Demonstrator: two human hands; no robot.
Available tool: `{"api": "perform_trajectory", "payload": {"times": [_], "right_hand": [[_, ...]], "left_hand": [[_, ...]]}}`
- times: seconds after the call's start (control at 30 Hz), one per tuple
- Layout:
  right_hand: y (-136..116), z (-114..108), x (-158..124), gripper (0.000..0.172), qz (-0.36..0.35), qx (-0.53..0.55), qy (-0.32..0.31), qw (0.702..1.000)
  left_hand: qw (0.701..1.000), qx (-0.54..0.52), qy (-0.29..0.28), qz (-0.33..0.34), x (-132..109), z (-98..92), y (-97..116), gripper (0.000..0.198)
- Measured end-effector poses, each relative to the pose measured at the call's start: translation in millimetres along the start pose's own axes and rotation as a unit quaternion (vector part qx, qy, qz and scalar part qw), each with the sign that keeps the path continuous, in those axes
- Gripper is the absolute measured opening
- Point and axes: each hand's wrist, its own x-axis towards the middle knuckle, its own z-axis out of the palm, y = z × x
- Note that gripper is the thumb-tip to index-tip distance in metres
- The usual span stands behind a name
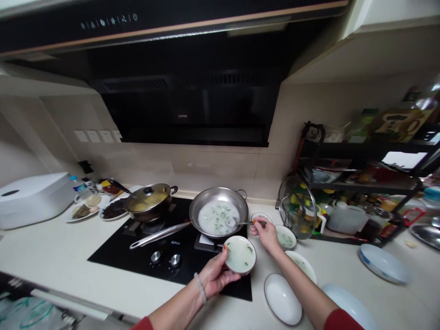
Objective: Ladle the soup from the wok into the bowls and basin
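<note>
My left hand [217, 274] holds a white bowl [240, 255] of pale soup with green bits, close in front of the wok. Between the fingers of my right hand [266, 234] is the handle of a ladle [231, 222], its head in the milky soup [216, 215] inside the steel wok [194, 211]. The wok rests on the right burner, its long handle pointing to the front left. Beside and partly behind my right forearm stand filled bowls, one being a soup bowl [286, 237] and another a larger bowl [302, 265]. An oval white dish [282, 299] lies nearer me.
A lidded pan [147, 201] sits on the left burner of the black hob [120, 256]. Plates of food [87, 208] stand farther left. A glass lid [297, 208] leans on the condiment rack [360, 183]. The range hood [192, 101] hangs overhead.
</note>
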Motion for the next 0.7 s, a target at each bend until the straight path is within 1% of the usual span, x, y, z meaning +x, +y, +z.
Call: {"api": "perform_trajectory", "payload": {"times": [0.1,0.17,0.33,0.5,0.7], "right_hand": [[0,1,-2,0.028,-0.003,0.001,-0.004,1.000],[0,3,-4,0.028,-0.003,0.003,-0.005,1.000],[-2,8,-10,0.029,-0.001,0.010,-0.006,1.000],[-2,14,-16,0.029,-0.001,0.015,0.002,1.000],[-5,20,-23,0.029,-0.004,0.007,0.010,1.000]], "left_hand": [[1.000,-0.006,-0.007,0.021,-22,2.5,21,0.054],[0.999,-0.003,0.005,0.037,-33,3.2,36,0.053],[0.995,0.011,0.044,0.086,-46,0.3,76,0.053],[0.989,0.033,0.079,0.124,-45,-1.6,114,0.048],[0.983,0.058,0.096,0.147,-24,-11.2,152,0.046]]}}
